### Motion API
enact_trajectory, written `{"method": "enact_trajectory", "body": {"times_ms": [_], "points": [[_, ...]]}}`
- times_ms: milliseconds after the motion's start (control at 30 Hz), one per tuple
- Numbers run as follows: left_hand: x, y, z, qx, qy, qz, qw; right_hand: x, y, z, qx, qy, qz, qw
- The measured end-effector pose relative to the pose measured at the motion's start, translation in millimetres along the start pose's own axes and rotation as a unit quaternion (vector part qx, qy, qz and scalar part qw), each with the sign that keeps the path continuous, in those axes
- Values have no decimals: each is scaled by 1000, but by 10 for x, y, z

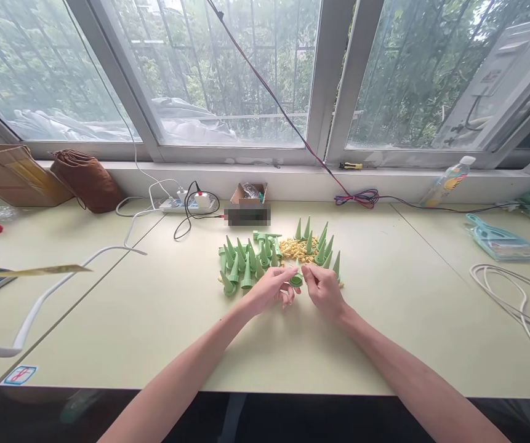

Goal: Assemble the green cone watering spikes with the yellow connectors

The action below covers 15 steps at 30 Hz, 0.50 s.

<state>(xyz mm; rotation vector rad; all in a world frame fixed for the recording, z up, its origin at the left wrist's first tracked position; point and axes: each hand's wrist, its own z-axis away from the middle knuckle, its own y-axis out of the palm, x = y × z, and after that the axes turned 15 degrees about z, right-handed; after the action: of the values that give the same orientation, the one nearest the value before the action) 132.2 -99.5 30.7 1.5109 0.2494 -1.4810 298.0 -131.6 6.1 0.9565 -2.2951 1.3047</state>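
My left hand [276, 288] grips a green cone-shaped spike [297, 280], its round collar facing me. Close on its right, my right hand [324, 288] has thumb and fingers pinched together at the spike's edge; whatever sits between them is too small to make out. Several matching green spikes [247, 274] stand or lean to the left of my hands. Behind my hands lies a heap of small yellow pieces [299, 248]. More green spikes [328, 246] stand to the right of that heap, partly hidden by my right hand.
Behind the spikes stand a small open cardboard box [265, 192] and a power strip [167, 205] with cables. A bundled red-black wire [357, 198], a bottle [449, 181] and a white cable [521, 301] are to the right. A brown pouch [87, 179] stands left.
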Motion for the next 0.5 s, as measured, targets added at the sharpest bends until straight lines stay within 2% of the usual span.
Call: {"method": "enact_trajectory", "body": {"times_ms": [300, 500], "points": [[16, 14, 28, 29, 52, -89, 994, 26, -17, 9, 23, 42, -23, 999], [49, 20, 24, 23, 130, -177, 975, 3, -3, 4, 17, 52, -16, 998]]}}
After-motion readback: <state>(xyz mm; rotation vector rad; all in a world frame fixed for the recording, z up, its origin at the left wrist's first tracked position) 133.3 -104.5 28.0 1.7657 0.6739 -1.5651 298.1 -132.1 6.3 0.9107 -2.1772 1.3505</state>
